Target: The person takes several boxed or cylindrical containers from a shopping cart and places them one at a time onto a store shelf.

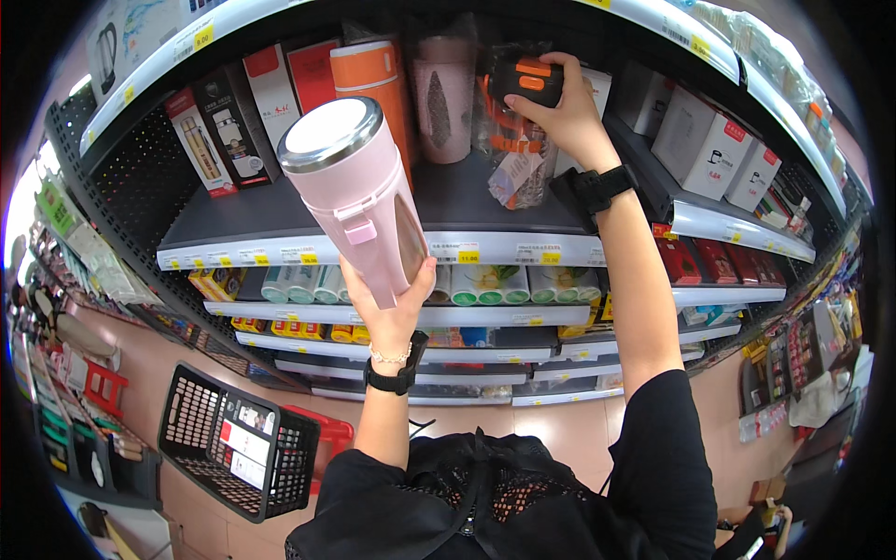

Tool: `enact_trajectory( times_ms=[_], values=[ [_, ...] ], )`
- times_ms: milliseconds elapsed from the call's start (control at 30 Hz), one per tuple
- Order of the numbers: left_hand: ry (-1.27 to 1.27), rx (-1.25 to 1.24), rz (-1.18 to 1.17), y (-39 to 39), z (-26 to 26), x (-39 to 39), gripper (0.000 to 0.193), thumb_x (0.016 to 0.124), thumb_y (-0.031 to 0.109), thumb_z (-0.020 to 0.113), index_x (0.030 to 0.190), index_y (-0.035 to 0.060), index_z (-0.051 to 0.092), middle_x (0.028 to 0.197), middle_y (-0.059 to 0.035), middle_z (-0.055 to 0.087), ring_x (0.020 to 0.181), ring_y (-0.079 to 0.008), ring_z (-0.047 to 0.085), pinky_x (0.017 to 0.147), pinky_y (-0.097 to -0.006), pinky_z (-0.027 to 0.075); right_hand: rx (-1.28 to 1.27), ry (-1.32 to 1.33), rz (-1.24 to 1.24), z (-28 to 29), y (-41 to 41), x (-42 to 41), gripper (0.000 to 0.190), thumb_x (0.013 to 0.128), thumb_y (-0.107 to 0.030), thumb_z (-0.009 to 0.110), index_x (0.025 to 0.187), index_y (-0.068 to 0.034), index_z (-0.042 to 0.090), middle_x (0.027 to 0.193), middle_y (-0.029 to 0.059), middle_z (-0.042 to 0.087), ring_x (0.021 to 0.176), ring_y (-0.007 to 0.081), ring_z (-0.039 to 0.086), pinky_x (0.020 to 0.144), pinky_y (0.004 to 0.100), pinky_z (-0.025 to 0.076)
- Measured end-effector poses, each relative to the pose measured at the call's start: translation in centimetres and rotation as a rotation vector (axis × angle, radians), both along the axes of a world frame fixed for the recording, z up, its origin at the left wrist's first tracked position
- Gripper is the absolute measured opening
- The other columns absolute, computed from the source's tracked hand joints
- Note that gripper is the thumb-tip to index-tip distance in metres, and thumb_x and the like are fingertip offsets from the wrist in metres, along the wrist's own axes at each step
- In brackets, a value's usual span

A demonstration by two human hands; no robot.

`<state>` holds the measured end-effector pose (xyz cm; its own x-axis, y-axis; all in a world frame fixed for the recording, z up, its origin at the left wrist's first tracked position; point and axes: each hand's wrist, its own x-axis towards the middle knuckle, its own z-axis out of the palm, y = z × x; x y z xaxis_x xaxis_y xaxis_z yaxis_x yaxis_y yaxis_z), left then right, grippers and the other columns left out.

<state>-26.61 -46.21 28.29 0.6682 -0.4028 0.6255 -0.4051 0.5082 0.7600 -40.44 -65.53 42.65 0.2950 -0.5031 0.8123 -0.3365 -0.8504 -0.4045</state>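
A pink bottle (357, 189) with a steel-rimmed white lid and a side latch is held up, tilted, in front of the shelf by my left hand (392, 301), which grips its lower end. My right hand (560, 112) is closed around the black lid of a clear bottle (521, 147) with orange parts and a hanging tag, at the upper shelf. Just left of that bottle stands a pink patterned bottle (442, 98) in clear wrap. An orange bottle (371, 77) is partly behind the raised pink one.
Boxed flasks (231, 133) line the shelf's left part; white boxes (703, 143) stand on the right. The shelf edge (490, 248) carries price labels, with lower shelves of packaged goods beneath. A black plastic basket (238, 441) is at lower left, beside something red. A person (752, 532) is at lower right.
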Motion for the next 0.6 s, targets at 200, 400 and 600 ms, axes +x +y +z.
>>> enact_trajectory(
  times_ms=[200,400,600],
  values=[
    [-0.159,-0.053,0.113,-0.8,0.4,-0.5,0.063,0.057,0.014,0.076,0.107,0.0005,0.039,0.097,-0.0097,0.047,0.089,-0.0183,0.046,0.077,-0.0312,0.039,-0.012,0.005,-0.069,0.1,-0.6,-1.2,0.07,0.057,-0.034,0.074,0.111,-0.007,0.038,0.098,0.0198,0.048,0.092,0.0317,0.049,0.081,0.0363,0.041],
    [-0.171,-0.032,0.061,-1.2,2.3,-0.8,0.061,0.056,0.015,0.076,0.104,0.0012,0.041,0.091,-0.0109,0.052,0.081,-0.0196,0.052,0.072,-0.0301,0.042,-0.048,0.018,-0.047,0.2,-0.7,-1.1,0.072,0.057,-0.036,0.074,0.111,-0.004,0.038,0.098,0.0181,0.051,0.094,0.0295,0.05,0.081,0.0364,0.041],
    [-0.185,-0.051,0.022,-2.3,3.7,-1.1,0.063,0.055,0.016,0.075,0.106,0.0018,0.041,0.091,-0.0129,0.054,0.082,-0.0225,0.055,0.072,-0.0327,0.043,0.062,0.122,-0.093,0.8,0.4,-2.2,0.071,0.059,-0.04,0.072,0.114,-0.009,0.039,0.103,0.0206,0.047,0.101,0.0327,0.043,0.084,0.04,0.037]
  ],
)
